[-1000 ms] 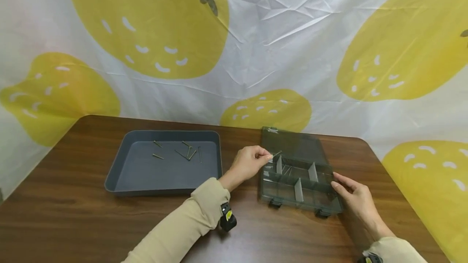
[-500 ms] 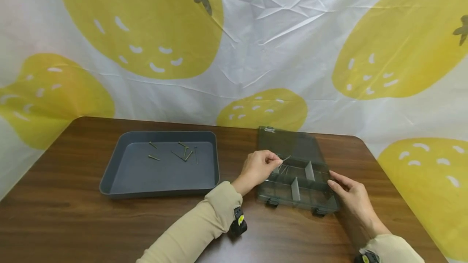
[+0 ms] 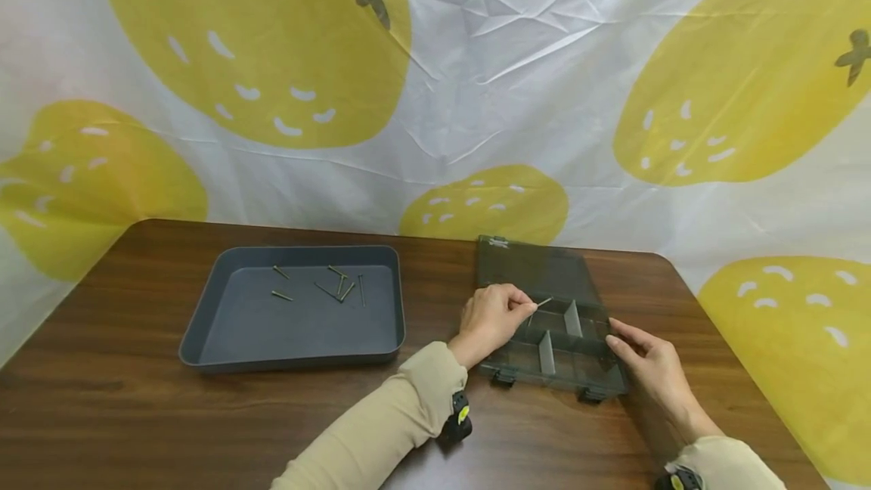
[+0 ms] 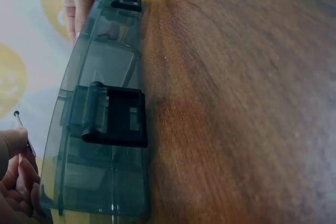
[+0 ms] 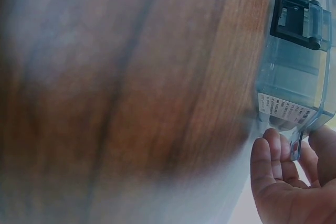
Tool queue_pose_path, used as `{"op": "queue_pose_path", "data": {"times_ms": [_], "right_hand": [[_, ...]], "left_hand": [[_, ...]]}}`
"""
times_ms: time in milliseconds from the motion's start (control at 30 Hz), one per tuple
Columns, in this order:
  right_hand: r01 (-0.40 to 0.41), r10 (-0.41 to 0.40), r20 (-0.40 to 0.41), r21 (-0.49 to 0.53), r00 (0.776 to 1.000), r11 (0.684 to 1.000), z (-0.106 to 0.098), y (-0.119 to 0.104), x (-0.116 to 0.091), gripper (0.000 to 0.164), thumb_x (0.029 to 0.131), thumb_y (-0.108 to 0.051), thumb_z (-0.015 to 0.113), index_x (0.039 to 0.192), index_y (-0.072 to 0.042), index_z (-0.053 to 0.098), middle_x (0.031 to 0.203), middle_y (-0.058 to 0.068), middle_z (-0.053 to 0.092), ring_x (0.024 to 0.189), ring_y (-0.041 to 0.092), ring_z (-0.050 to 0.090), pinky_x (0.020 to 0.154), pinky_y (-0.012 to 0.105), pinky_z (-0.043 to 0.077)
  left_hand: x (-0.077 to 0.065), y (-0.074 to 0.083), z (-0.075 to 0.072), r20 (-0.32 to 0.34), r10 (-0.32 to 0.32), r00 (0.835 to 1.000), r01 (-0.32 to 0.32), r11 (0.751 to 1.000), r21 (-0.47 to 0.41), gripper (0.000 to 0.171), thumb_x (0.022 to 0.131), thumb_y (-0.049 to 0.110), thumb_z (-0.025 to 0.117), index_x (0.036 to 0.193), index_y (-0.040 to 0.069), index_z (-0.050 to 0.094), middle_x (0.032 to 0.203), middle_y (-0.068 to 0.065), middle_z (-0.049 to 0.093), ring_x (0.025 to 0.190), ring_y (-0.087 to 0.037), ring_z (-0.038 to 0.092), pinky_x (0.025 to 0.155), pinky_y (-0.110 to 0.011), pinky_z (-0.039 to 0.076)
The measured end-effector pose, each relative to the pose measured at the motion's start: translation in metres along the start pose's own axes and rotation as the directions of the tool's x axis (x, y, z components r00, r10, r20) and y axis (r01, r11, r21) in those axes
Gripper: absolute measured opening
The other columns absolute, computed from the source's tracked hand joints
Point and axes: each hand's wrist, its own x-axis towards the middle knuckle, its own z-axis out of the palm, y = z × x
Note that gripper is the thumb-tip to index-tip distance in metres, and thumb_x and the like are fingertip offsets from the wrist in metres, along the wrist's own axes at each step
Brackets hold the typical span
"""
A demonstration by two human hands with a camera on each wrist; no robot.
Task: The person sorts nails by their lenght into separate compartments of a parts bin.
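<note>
My left hand (image 3: 493, 317) pinches a thin nail (image 3: 543, 302) between thumb and fingertips, over the back row of a clear grey compartment box (image 3: 561, 383). In the left wrist view the nail (image 4: 19, 119) shows a small flat head and a slim shaft, with the other fingers curled below. The box lies with its lid (image 3: 537, 267) folded back. At its right end my right hand (image 3: 656, 369) grips the side edge; the right wrist view shows thumb and fingers about a small end tab (image 5: 296, 148). Part of the back left compartment is hidden behind my left hand.
Left of the box stands a shallow grey tray (image 3: 231, 324) holding several loose brass-coloured screws (image 3: 282, 296) and thin nails (image 3: 362, 289). Light dividers (image 3: 547, 352) split the box. A lemon-print cloth (image 3: 449, 127) hangs behind the wooden table (image 3: 136, 399).
My left hand has moved right with the nail, from the box's left edge to over its back compartments. The right hand stays at the box's right end. The head view has shifted slightly.
</note>
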Motion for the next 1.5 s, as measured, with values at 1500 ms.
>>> {"op": "queue_pose_path", "data": {"times_ms": [1500], "right_hand": [[0.012,-0.012,-0.016,-0.018,1.000,1.000,0.001,-0.001,0.000,0.043,0.095,-0.020,0.056,0.128,0.008,0.053,0.124,0.030,0.054,0.091,-0.026,0.041,0.070,0.003,0.042]], "left_hand": [[0.000,-0.006,0.007,0.002,0.145,0.989,-0.144,0.984,0.104,0.005,0.083,0.027,0.071,0.081,0.022,0.072,0.074,0.011,0.064,0.065,-0.001,0.054,0.055,-0.014,0.039]]}}
